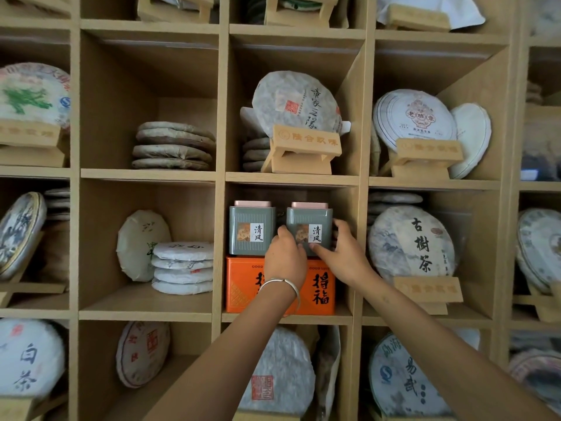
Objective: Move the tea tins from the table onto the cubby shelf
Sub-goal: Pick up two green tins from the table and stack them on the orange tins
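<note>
Two grey-green tea tins with pink lids stand side by side on top of an orange tin [239,284] in the middle cubby of the wooden shelf [291,179]. The left tin [252,229] stands free. Both my hands are at the right tin [309,226]: my left hand [285,259], with a silver bangle on the wrist, holds its lower left corner, and my right hand [343,253] grips its right side, thumb across the lower front. The table is out of view.
The surrounding cubbies hold paper-wrapped round tea cakes, some stacked flat [182,267], some upright on wooden stands [306,150]. A large cake [409,241] on a stand fills the cubby to the right. The cubby up and to the left holds one stack of cakes [174,145].
</note>
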